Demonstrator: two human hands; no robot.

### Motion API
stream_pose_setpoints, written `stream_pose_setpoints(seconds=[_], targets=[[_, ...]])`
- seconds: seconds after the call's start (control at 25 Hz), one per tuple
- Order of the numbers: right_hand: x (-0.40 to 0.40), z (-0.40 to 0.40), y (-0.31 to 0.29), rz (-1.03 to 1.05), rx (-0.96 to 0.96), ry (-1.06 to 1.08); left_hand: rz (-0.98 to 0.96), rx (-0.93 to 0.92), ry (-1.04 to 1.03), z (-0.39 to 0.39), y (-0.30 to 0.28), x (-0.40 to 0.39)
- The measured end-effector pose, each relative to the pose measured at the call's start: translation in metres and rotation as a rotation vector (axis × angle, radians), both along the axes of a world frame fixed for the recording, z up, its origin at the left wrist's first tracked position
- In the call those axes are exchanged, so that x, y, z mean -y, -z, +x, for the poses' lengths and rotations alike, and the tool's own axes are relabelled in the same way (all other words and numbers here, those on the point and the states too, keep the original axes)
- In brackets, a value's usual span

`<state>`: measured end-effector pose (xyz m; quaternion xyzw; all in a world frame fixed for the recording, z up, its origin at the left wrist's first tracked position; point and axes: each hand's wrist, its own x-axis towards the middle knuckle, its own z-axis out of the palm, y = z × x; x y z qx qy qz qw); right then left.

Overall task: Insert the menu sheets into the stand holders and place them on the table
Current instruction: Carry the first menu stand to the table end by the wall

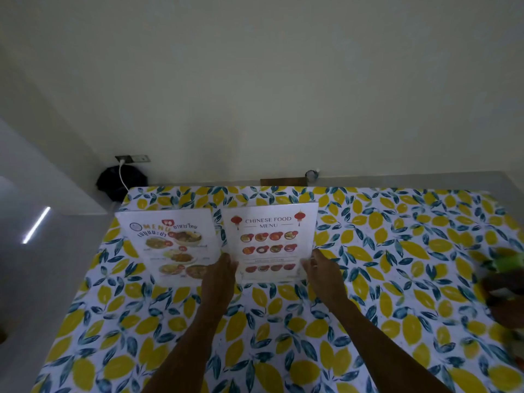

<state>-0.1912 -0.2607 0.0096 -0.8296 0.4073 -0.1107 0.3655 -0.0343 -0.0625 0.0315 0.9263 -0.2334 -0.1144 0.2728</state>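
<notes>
Head-camera view over a table (283, 350) draped in a white cloth printed with yellow lemons and blue-green leaves: two clear upright stand holders face the wearer, each with a printed sheet inside. The left-hand clear stand holder with the Thai food menu sheet (170, 245) stands free, no hand on it. Just beside it, apart by a narrow strip of cloth, the clear stand holder with the white "Chinese Food Menu" sheet (270, 242) sits with its base on the cloth, gripped at both lower side edges. The left hand (221, 276) pinches its left edge; the right hand (323, 272) pinches its right edge, fingers curled closed around the plastic.

By the look of it, the job is near its end: both sheets appear fully seated and both stands are on the table, with only the letting go and perhaps a squaring-up left. No loose sheets or empty holders show in view.

Room is generous toward the wearer and to the right, where bare cloth runs until blurred green and dark objects (504, 279) at the right edge, too smeared to identify. The table's far edge lies close behind the stands, and its left edge close to the Thai menu, so any shift seems safest forward or rightward.
</notes>
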Motion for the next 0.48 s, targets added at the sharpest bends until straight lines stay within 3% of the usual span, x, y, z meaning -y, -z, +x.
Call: stream_pose_setpoints(seconds=[0.2,0.48], targets=[[0.008,-0.019,-0.006,-0.061,0.018,-0.041,-0.051,-0.052,0.036,-0.006,-0.018,0.002],[0.050,-0.084,-0.054,-0.250,0.013,0.049,-0.202,-0.065,0.324,-0.017,-0.031,0.063]])
